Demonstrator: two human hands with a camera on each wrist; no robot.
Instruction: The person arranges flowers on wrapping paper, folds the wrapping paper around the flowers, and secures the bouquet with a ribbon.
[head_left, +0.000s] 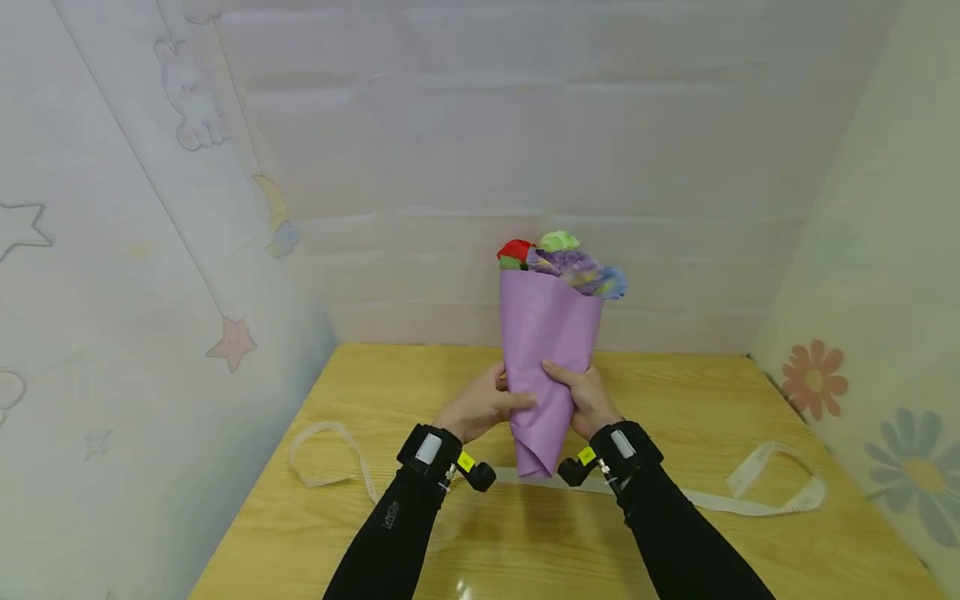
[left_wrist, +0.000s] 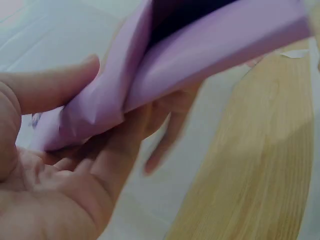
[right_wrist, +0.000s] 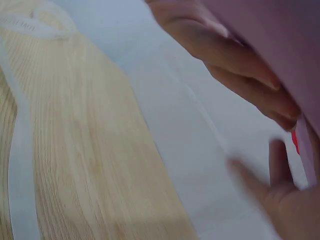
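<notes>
A bouquet of artificial-looking flowers wrapped in purple paper (head_left: 543,333) stands nearly upright over the table, between both hands in the head view. Red, green, purple and blue flower heads (head_left: 573,267) show above the wrap. My left hand (head_left: 480,406) grips the lower left side, its thumb across the front of the paper and its fingers behind. From the right, my right hand (head_left: 588,396) holds the wrap, its thumb lying on the front. Close up in the left wrist view, the rolled paper (left_wrist: 165,75) has an overlapping fold and a dark opening at its lower end.
A long white ribbon (head_left: 750,506) with faint print lies across the wooden table (head_left: 405,375), passing below the bouquet and curling at both ends. Behind the table hangs a pale backdrop (head_left: 420,275). Decorated side walls stand left and right.
</notes>
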